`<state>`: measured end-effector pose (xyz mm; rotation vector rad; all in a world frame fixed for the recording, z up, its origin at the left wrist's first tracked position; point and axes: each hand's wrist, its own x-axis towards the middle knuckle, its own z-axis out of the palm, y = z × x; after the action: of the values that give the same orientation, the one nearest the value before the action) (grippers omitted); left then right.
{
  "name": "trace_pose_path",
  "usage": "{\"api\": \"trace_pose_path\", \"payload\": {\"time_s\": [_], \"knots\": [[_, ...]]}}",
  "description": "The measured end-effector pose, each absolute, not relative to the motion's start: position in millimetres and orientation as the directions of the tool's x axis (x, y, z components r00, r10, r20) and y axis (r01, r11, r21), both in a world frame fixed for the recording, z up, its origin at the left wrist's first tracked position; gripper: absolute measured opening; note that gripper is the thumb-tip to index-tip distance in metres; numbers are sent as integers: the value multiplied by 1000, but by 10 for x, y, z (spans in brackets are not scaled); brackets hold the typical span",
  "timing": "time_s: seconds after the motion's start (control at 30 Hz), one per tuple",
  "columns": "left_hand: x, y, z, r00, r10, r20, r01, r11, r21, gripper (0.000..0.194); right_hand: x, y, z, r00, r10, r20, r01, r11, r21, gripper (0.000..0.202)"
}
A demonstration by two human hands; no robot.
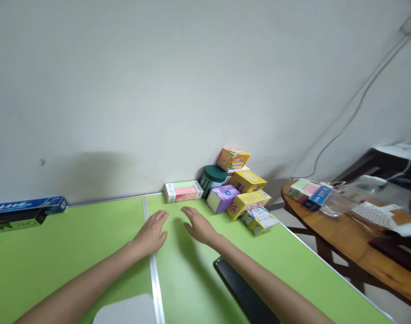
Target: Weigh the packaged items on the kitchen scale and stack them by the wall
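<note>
1. Just left of the dark green jar (212, 181): a pink-and-green box (183, 191), lying near the wall (124, 112); impossible to tell whether touching the jar.
2. In front of the jar and slightly left: the right hand (199, 226), over the green counter (97, 243); grip apart, thumb spread from extended fingers, palm toward the left hand (151, 234).
3. In front of the jar and farther left: the left hand, grip likewise apart, thumb pointing inward.
4. Just in front of the jar, toward its right: a purple box (222, 199), then a long yellow box (249, 203) and a small white-and-green box (259, 220).
5. Right of the jar: a deeper yellow box (248, 181); behind the jar, higher up: an orange box (233, 158).
6. Well in front of the jar: a flat black object (239, 288), partly hidden by the right forearm; farther left, a white rounded object (126, 310).
7. Far left of the jar: a blue box (29, 205) behind a black box (18, 220).
8. Well right of the jar: a wooden side counter (347, 238), bearing a blue carton (317, 198).
</note>
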<state>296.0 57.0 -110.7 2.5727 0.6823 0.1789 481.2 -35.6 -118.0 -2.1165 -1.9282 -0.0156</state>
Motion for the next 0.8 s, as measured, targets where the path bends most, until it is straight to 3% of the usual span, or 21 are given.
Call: {"api": "trace_pose_path", "payload": {"time_s": [0.13, 0.33, 0.5, 0.6, 0.7, 0.8], "knots": [[3771, 852, -1172, 829, 549, 102, 509, -818, 268, 57, 5439, 5, -1380, 221, 926, 305, 973, -187, -138, 57], [4259, 996, -1486, 811, 570, 133, 546, -819, 179, 56, 5756, 123, -1673, 220, 900, 376, 976, -200, -90, 56], [4255, 1018, -1547, 824, 542, 166, 517, -838, 173, 50, 5820, 119, -1697, 205, 902, 380, 979, -196, -63, 40], [4236, 1047, -1445, 814, 557, 164, 526, -827, 198, 58, 5830, 157, -1570, 199, 914, 352, 980, -193, -53, 34], [4069, 1018, -1303, 810, 569, 144, 533, -816, 224, 71, 5775, 146, -1410, 176, 931, 319, 984, -173, -38, 38], [3646, 899, -1131, 813, 573, 107, 533, -805, 261, 72, 5612, 33, -1260, 120, 955, 271, 993, -115, -36, 41]]}}
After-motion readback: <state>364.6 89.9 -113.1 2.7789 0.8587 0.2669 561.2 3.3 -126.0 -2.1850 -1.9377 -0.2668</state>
